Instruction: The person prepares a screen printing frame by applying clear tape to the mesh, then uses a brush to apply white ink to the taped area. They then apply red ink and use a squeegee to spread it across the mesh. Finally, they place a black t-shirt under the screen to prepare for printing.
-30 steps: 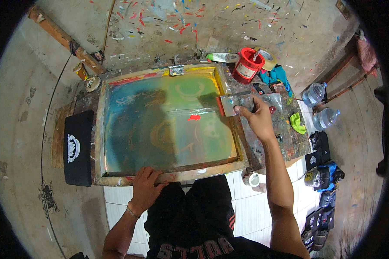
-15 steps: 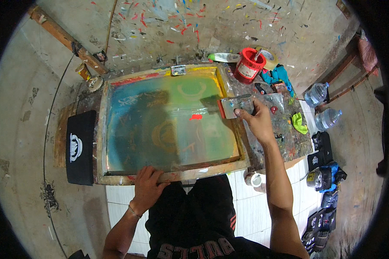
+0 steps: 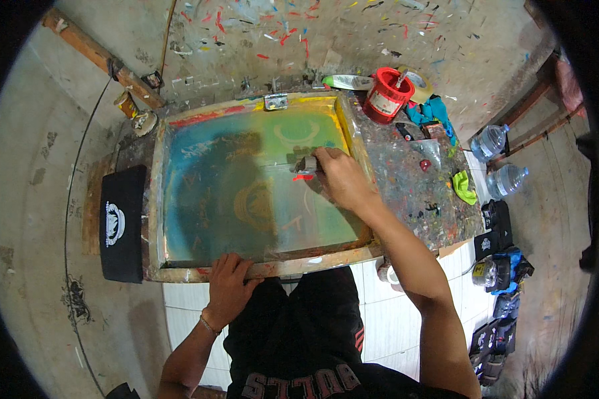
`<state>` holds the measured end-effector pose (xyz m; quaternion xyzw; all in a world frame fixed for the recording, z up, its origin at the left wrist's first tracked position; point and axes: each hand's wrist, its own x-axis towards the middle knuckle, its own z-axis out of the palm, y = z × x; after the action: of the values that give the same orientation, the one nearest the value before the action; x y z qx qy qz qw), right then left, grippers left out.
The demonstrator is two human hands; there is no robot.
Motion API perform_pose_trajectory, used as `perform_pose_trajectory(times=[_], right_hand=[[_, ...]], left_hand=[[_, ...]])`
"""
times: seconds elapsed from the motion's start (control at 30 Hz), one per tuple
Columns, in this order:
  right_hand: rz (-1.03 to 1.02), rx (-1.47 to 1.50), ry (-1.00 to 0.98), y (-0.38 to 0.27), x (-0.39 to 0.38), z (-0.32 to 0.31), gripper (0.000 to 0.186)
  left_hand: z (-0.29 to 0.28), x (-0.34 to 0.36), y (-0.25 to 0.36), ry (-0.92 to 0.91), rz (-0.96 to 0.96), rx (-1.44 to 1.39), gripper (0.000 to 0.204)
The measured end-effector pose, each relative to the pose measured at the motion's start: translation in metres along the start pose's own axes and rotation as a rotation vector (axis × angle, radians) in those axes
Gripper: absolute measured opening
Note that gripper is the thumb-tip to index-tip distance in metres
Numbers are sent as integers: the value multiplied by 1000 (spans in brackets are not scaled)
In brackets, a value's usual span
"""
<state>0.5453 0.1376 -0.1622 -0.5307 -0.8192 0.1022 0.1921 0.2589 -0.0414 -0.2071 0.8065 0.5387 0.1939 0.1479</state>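
Observation:
A wooden-framed screen printing frame (image 3: 269, 268) lies flat before me, its mesh blue-green at left and yellower at right. My left hand (image 3: 231, 274) grips the near rim of this frame, fingers curled over the wood. Above the right part of the mesh, my right hand (image 3: 345, 178) is closed around a small squeegee (image 3: 305, 165), seen nearly edge-on. Just below the squeegee shows a small red patch (image 3: 303, 177) on the screen, partly covered. Whether the blade touches the mesh, I cannot tell. A black piece of fabric with a white emblem (image 3: 123, 226) sticks out left of the frame.
Behind right stand a red tub (image 3: 385, 100) and a roll of tape (image 3: 419, 89), beside a blue cloth (image 3: 434, 114). A metal hinge clamp (image 3: 275, 102) sits on the far rim. A lime-green cloth (image 3: 464, 187) lies at the table's right, with water bottles (image 3: 490, 142) beyond.
My right hand has moved left with the squeegee, from the frame's right rim to over the red patch, and turned the squeegee. My left hand stays on the near rim.

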Motion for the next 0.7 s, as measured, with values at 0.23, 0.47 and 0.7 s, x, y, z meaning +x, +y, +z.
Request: perform_pose_trajectory(times=[0.23,0.47,0.7], right_hand=[[-74,-158,-41,-4,7,18,37],[-116,-187,-8,-4,11,17,35],[-70,-124,-77,-7,14,12,37]], left_hand=[[3,-1,-4,-17,-15,10,40],[3,-2,-3,-36,-12,36,42],[3,-1,-3,-34,-37,-11,42]])
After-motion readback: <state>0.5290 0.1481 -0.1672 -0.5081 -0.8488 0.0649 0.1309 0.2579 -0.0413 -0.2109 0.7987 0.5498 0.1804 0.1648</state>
